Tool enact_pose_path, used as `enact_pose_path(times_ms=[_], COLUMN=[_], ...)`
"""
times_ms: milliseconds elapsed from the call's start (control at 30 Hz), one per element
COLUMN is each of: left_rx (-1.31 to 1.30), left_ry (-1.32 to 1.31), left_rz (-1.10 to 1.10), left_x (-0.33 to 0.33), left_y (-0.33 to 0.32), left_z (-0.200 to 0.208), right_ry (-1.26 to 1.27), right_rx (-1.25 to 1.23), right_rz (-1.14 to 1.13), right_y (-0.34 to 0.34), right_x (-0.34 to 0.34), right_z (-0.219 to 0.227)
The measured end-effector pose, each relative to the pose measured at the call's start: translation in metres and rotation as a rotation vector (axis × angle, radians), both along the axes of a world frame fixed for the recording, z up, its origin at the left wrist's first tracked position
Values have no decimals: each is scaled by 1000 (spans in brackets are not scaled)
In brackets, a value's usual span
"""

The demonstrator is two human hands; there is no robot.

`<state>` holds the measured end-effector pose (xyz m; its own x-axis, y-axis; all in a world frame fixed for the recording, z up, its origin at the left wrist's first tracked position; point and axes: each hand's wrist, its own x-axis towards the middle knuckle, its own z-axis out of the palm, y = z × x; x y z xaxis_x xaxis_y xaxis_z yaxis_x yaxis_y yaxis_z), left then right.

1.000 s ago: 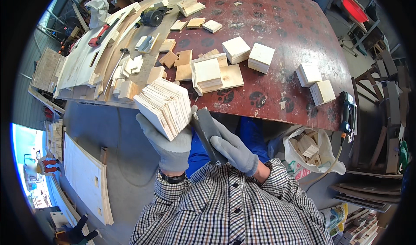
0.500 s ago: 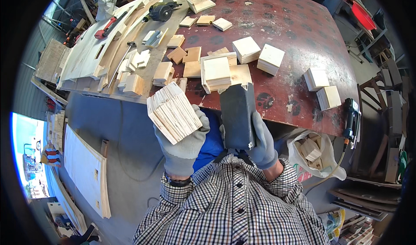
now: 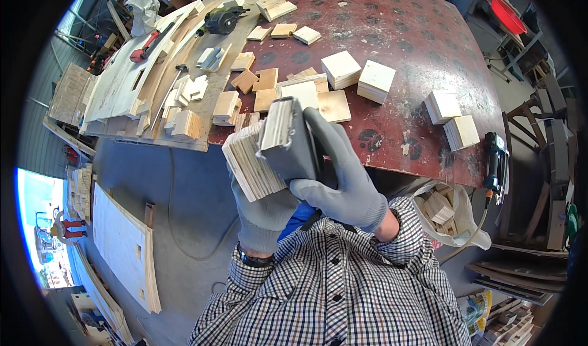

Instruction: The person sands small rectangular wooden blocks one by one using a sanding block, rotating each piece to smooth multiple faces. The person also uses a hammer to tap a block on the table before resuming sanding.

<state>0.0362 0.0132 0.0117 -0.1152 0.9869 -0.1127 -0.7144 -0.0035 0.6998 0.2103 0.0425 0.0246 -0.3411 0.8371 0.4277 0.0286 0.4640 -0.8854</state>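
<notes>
My left hand (image 3: 263, 220), in a grey glove, is closed around a stack of plywood pieces (image 3: 250, 168) with its layered edges showing; most of the fingers are hidden behind it. In my gloved right hand (image 3: 350, 193) is a sanding block (image 3: 295, 153), a layered wooden core wrapped in black abrasive sheet. Fingers lie over its far end and the thumb along its near side. The block is tilted and overlaps the right part of the stack, seemingly touching it. Just beyond both hands, wooden blocks (image 3: 334, 106) lie on the dark red table.
The dark red table (image 3: 422, 58) carries more plywood blocks (image 3: 376, 81). On the wooden boards at left lie a hammer (image 3: 171, 95), a black power tool (image 3: 222, 20) and a red tool (image 3: 146, 47). A pneumatic tool (image 3: 495, 162) hangs at the right edge, above a white sack (image 3: 474, 233) of offcuts.
My right hand has brought the sanding block left and tipped it over the plywood stack, its wooden end now visible. The stack has shifted slightly right and down.
</notes>
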Motion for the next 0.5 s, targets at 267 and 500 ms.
enact_pose_path(times_ms=[267,500], left_rx=[-86,68], left_ry=[-384,-412], left_rz=[-322,-357], left_x=[-13,-33], left_y=[0,2], left_z=[-26,-59], right_ry=[166,-123], right_rx=[38,299], right_rz=[-403,-367], right_y=[44,2], right_x=[-14,2], right_z=[-30,-11])
